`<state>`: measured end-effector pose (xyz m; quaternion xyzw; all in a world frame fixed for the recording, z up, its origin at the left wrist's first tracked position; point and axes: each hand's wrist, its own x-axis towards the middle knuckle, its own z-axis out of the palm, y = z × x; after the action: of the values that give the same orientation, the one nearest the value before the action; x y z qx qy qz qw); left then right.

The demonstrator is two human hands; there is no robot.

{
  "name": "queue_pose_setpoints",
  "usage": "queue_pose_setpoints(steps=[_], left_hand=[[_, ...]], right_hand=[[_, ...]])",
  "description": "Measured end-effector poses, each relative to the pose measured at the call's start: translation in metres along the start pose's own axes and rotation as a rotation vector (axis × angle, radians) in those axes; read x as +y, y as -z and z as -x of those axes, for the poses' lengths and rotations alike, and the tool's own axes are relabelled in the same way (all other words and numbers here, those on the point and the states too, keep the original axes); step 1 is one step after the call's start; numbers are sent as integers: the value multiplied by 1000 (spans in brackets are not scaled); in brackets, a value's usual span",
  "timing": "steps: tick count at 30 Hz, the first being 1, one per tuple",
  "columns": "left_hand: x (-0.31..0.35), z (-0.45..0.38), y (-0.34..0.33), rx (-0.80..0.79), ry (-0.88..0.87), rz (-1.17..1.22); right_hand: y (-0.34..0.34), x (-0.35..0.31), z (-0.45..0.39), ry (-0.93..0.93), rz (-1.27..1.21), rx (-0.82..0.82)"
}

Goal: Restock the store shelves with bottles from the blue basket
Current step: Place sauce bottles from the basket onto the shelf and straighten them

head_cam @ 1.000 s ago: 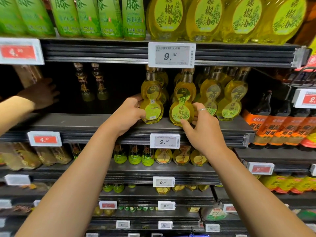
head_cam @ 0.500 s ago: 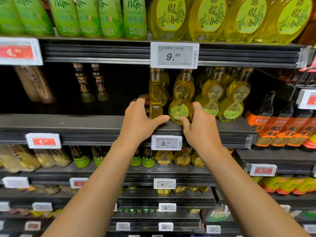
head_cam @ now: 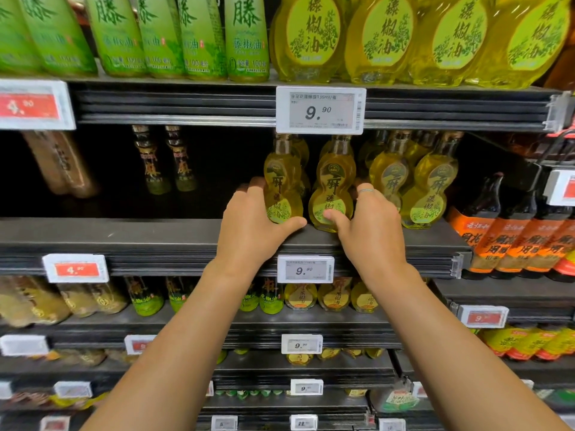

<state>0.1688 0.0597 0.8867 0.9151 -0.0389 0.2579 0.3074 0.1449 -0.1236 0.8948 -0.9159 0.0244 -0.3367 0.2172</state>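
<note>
"9.90" tag (head_cam: 320, 110) above gourd bottles (head_cam: 333, 188)

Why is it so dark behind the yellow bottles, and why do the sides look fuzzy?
Head view: the shelf above shades the back, so the two far bottles sit in gloom. Head view: the red price tag and brown bottles at the left edge are smeared with blur, while the middle price tag reads sharp. Head view: the wide lens bends the shelves near the edges.

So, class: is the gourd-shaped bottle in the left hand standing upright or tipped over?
Upright. The bottle stands with its base on the shelf edge, neck pointing straight up; the left hand grips its lower half.
</note>
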Motion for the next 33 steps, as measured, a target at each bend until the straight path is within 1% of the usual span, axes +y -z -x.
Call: queue_pose_setpoints(steps=[2,6,10,13,18,27,33], left_hand=[[4,1,-2,50,-23,-69],[11,0,-6,102,8,-101],[12,0,-10,58,37,-44],[3,0,-10,7,24,28],[0,-2,-13,0,30,41],[1,-11,-19,10,-2,-57],[2,-12,-23,32,17,-72]], right_hand=[[-2,1,-2,7,2,18],[-5,3,-2,21,-16,16],[-8,6,-4,8,-3,7],[-10,8,-6,10,3,-1],[-11,8,-7,-1,14,5],[-12,8,-10,20,112,-47],[-12,7,-6,2,89,-44]])
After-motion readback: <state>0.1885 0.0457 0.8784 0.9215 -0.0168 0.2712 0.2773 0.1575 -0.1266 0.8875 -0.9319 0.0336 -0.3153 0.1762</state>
